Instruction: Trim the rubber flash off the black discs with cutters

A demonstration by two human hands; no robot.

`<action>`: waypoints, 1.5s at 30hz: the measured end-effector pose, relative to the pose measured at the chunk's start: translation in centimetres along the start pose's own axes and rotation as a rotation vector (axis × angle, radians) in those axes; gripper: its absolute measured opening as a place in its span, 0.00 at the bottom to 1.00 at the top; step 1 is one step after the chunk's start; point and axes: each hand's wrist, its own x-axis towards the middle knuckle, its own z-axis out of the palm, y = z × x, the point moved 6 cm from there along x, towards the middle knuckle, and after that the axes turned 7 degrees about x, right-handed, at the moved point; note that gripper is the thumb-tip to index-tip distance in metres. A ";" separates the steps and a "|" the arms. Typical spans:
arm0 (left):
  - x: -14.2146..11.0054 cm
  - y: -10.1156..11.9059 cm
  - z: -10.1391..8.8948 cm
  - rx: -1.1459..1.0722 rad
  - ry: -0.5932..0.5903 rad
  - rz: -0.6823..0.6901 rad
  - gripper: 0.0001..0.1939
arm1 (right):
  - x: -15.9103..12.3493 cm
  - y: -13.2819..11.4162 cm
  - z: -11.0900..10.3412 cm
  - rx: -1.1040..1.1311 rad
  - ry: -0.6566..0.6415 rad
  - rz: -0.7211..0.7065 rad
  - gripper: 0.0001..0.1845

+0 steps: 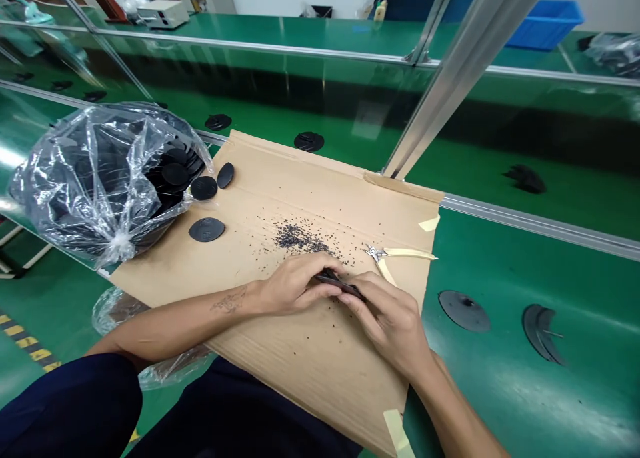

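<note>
Grasping a thin black plastic piece [338,283] in left hand [290,286] and right hand [393,317], over a brown cardboard sheet [280,358].
Seemingly partway, with small black scraps [299,237] heaped beyond and many black oval discs [176,173] in a clear plastic bag [80,178]; no telling finished from unfinished.

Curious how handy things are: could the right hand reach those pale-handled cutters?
Probably yes: the cutters lie on the cardboard close beyond the right hand, nothing seen lying over them, though that hand holds a black piece.
</note>
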 end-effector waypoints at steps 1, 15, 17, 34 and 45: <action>-0.1 -0.1 0.1 0.003 -0.009 -0.010 0.12 | 0.0 0.0 0.1 -0.002 -0.006 0.004 0.06; -0.4 -0.1 0.3 0.081 -0.064 0.020 0.13 | -0.1 0.2 -0.1 0.023 -0.031 0.002 0.07; -0.4 -0.1 0.4 0.088 -0.072 0.020 0.13 | -0.1 0.2 -0.1 0.021 -0.048 0.016 0.07; 0.3 1.2 -1.4 -0.053 0.062 0.133 0.18 | -0.4 -0.1 0.0 0.055 -0.055 -0.085 0.20; 0.5 1.9 -1.9 -0.008 0.059 0.134 0.10 | 0.0 -0.3 0.2 0.118 -0.102 -0.051 0.19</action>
